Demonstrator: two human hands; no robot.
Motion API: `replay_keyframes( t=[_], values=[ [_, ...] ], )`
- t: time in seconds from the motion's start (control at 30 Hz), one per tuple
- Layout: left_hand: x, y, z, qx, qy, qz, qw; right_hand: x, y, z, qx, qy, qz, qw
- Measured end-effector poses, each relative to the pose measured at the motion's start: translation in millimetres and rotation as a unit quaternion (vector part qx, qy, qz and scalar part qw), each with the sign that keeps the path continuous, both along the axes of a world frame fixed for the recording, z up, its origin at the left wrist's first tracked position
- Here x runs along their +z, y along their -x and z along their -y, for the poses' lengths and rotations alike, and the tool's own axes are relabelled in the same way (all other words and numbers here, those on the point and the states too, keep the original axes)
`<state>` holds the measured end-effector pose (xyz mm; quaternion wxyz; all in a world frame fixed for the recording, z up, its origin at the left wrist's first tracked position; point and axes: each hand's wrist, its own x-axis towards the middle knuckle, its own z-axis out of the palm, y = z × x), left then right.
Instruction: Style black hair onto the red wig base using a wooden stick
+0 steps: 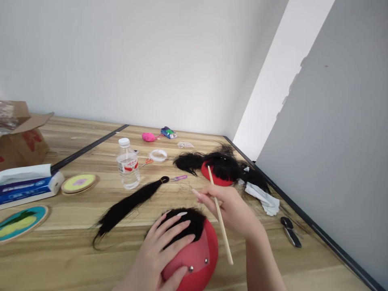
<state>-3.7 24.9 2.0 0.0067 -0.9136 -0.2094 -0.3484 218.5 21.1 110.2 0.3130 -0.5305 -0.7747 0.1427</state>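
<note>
In front of me stands a red domed wig block [212, 246] with black hair [198, 222] across its far part. A sheer patch fixed with two round-headed pins lies over its near side. My left hand [165, 246] rests over the dome, fingers spread on the hair and patch, thumb on the near side. Above the block's right side, my right hand [226, 202] is closed around a slim pale wooden stick [222, 230], which slants from upper left to lower right. Fine loose hairs show near its fingertips; whether they are pinched I cannot make out.
A black hair bundle [130, 206] lies left of the block, near a water bottle [127, 163] and purple snips [179, 178]. Behind my right hand sits another red block with hair [216, 173]. Hair clippers [291, 232] lie right; a tissue pack [30, 188] and carton [22, 145] stand left.
</note>
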Motion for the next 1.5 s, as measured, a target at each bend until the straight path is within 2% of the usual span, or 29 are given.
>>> replay_keyframes(
  t=[0.1,0.2,0.33,0.4,0.5,0.6,0.73,0.87,1.1,1.3,1.5],
  values=[
    [-5.3,3.4,-3.6,0.003,0.032,0.013,0.999,7.8,10.9,17.3,0.074,0.019,0.003,0.997],
    [-11.3,6.7,-7.7,0.001,0.079,0.030,0.996,8.1,24.5,35.7,0.160,0.079,0.045,0.983],
    [-18.5,10.5,-14.0,-0.022,0.132,0.051,0.990,-13.6,38.9,45.4,0.290,0.191,0.064,0.936],
    [-21.6,11.8,-16.6,-0.034,0.146,0.064,0.987,-29.3,43.2,43.1,0.335,0.203,0.071,0.917],
    [-23.6,12.3,-18.3,-0.035,0.167,0.072,0.983,-46.0,47.2,38.5,0.307,0.155,0.152,0.927],
    [-22.7,11.6,-17.5,-0.025,0.181,0.071,0.981,-50.1,48.7,37.1,0.274,0.093,0.239,0.927],
    [-21.8,11.3,-15.9,-0.026,0.179,0.083,0.980,-51.5,49.6,34.5,0.304,0.056,0.248,0.918],
    [-20.7,11.7,-15.5,-0.022,0.179,0.082,0.980,-52.0,51.8,25.8,0.314,0.077,0.219,0.921],
    [-25.5,12.2,-15.5,0.003,0.157,0.101,0.982,-28.3,44.4,10.4,0.372,0.120,0.168,0.905],
    [-34.4,13.6,-17.4,0.059,0.107,0.133,0.984,-33.5,38.0,-9.1,0.393,0.111,0.160,0.899],
    [-34.9,17.8,-18.9,0.136,0.072,0.186,0.971,-32.7,34.8,-19.0,0.389,0.134,0.149,0.899]
  ],
)
